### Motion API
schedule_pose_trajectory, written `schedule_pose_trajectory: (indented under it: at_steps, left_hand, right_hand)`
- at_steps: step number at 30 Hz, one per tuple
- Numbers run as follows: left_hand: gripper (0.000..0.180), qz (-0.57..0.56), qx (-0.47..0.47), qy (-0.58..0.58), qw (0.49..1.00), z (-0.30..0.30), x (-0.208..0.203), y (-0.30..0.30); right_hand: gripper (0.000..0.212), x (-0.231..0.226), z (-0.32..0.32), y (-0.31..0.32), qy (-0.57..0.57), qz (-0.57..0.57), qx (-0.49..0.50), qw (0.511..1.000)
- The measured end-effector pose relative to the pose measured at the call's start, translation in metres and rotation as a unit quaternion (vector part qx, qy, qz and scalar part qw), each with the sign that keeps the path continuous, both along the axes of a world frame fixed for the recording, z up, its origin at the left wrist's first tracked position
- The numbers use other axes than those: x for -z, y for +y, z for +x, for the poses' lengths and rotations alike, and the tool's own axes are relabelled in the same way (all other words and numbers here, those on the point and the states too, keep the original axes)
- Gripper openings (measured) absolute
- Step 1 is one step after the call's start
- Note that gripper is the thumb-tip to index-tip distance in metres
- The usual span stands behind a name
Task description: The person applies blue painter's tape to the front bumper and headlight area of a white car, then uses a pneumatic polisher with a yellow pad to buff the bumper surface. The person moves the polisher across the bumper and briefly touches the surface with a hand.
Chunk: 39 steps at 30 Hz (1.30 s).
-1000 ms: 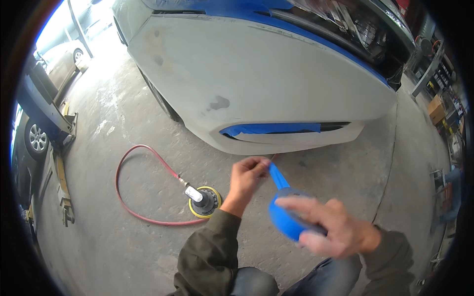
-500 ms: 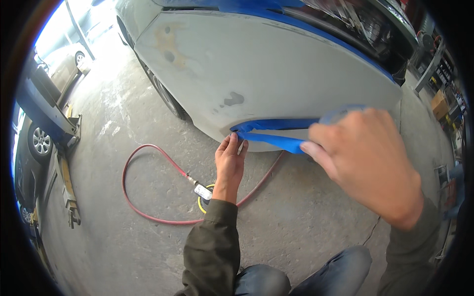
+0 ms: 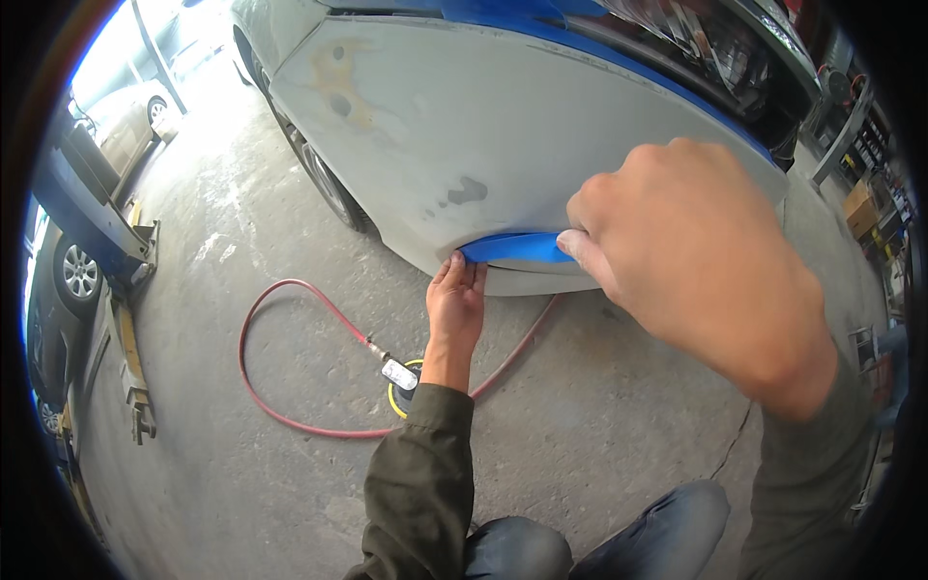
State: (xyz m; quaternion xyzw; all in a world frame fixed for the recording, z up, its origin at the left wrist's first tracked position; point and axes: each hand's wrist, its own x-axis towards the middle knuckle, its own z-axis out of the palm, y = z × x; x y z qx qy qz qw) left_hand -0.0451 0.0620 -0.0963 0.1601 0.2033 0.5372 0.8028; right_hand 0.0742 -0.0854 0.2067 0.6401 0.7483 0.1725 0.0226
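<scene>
A strip of blue masking tape (image 3: pixel 517 247) runs along the recess low on a grey, sanded car bumper (image 3: pixel 406 126). At the strip's left end, the fingertips of my left hand (image 3: pixel 454 309) are pressed together on the tape, against the bumper. My right hand (image 3: pixel 696 261) is closed on the other end, its thumb along the tape. The rest of what it grips is hidden behind the fingers. Between the two hands the strip is stretched taut, close to the bumper's surface.
On the concrete floor lies a red air hose (image 3: pixel 253 358) joined to a round sander (image 3: pixel 401 387) with a yellow rim. A lift post (image 3: pixel 97 217) and parked car (image 3: pixel 77 271) are at left. Shelving with a cardboard box (image 3: pixel 859 207) stands at right. Blue masking (image 3: pixel 503 21) covers the upper edge.
My right hand has moved up and left, bringing the slanting strip up against the bumper's recess. My left hand stays at the strip's left end, shifting only slightly.
</scene>
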Motion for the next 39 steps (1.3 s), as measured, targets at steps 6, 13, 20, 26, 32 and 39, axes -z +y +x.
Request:
schedule_pose_trajectory:
  at_steps: [6, 13, 20, 26, 32, 39]
  left_hand:
    - [0.027, 0.003, 0.01, -0.006, 1.0, -0.005, 0.006, 0.01]
    - [0.027, -0.006, 0.0, 0.013, 1.0, 0.001, 0.002, 0.008]
    - [0.034, -0.117, 0.032, 0.114, 0.986, 0.003, -0.005, -0.002]
    - [0.023, -0.074, 0.034, 0.044, 0.996, 0.001, -0.036, -0.019]
    - [0.017, -0.08, 0.066, 0.011, 0.995, 0.0, -0.065, -0.026]
    - [0.016, -0.087, 0.057, 0.029, 0.994, 0.0, -0.071, -0.025]
  right_hand:
    - [0.024, -0.001, -0.001, 0.003, 0.004, 0.005, -0.012, 1.0]
    - [0.024, -0.001, 0.0, 0.005, 0.005, 0.006, 0.006, 1.0]
    - [0.024, 0.005, 0.007, 0.007, 0.005, 0.044, -0.002, 0.999]
    - [0.027, 0.014, 0.027, 0.007, 0.06, 0.049, 0.032, 0.996]
    - [0.03, 0.017, 0.041, 0.005, 0.078, -0.005, 0.099, 0.992]
    - [0.031, 0.012, 0.017, -0.013, 0.133, -0.085, 0.055, 0.986]
